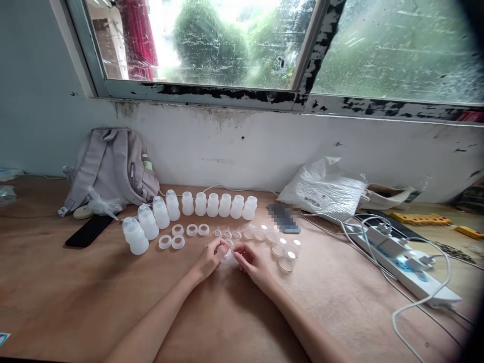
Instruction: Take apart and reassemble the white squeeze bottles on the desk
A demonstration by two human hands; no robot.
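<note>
Both Hands Meet on One Small Clear Piece

Squarely between the two hands, at the middle of the wooden table [340, 302], sits a small translucent piece [228, 255]; the left hand [209, 259] pinches it from its left side with fingertips curled in, and the right hand [252, 262] closes on it from the right, fingers bent toward the same spot; neither hand is spread flat. Both touch it, or very nearly; it is too small and pale to tell its long axis, or which hand carries its weight. Just beyond the fingertips, toward the wall, lies a row of small clear nipples [227, 234]; to their left lie white rings [177, 237], to their right round clear caps [282, 247]; farther back stands a curved line of white bottles [200, 204]. A black phone [88, 230] lies well off to the left, a power strip [408, 267] well off to the right.
</note>
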